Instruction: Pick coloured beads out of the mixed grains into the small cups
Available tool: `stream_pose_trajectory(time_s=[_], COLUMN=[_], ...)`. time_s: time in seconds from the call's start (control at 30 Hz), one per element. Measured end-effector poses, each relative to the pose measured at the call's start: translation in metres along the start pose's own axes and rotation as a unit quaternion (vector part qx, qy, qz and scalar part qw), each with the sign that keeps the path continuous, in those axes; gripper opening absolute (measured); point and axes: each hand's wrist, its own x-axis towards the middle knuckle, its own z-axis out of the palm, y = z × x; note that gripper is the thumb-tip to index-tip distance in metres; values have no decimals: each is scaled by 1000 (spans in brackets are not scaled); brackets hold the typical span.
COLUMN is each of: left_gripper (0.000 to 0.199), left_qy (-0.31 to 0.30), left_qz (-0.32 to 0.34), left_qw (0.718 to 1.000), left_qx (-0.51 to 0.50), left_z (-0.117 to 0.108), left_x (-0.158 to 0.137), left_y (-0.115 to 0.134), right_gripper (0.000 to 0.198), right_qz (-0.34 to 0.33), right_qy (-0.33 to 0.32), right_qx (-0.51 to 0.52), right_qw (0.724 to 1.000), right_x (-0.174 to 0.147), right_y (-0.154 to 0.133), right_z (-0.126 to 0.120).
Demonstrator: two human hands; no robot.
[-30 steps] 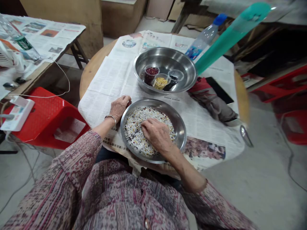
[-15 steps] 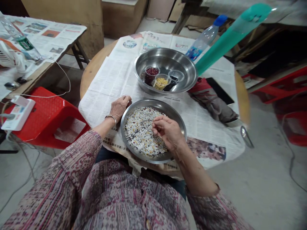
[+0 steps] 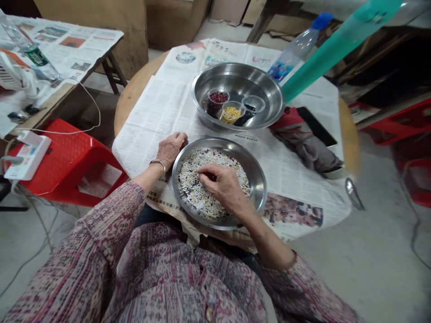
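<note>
At frame centre, the right hand (image 3: 220,184) bends over mixed grains (image 3: 193,193), the left hand (image 3: 172,146) beside their basin (image 3: 260,186), each grip loosely curled, contents unclear

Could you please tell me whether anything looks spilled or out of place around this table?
No grains show spilled outside the front bowl. The one oddity is the power strip: it appears to sit on the red stool left of the table, an unusual spot for it.
</note>
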Motion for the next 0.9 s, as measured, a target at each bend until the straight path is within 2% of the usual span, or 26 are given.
stream_pose_trajectory(time_s=[0.1,0.23,0.63,0.77,0.83,0.9], left_gripper=[17,17,18,17,17,17], left_qy=[5,-1,-3,7,1,-6], left_qz=[3,4,4,6,2,-3], left_qw=[1000,1000,1000,1000,1000,1000], left_qx=[5,4,-8,-11,-11,-15], left_z=[1,0,3,3,2,1], left_x=[0,-1,1,1,0,0], left_y=[0,0,-1,-2,-2,-1], right_gripper=[18,19,23,20,16,13], right_qz=[-45,-67,-57,-43,-23,34], right_qy=[-20,-30,-66,-57,-37,-13], right_qx=[-73,-145,-241,-184,-114,2], right_qw=[996,987,967,980,993,999], right_x=[0,0,5,5,4,2], right_y=[5,10,2,-2,-5,-8], right_z=[4,9,14,11,7,3])
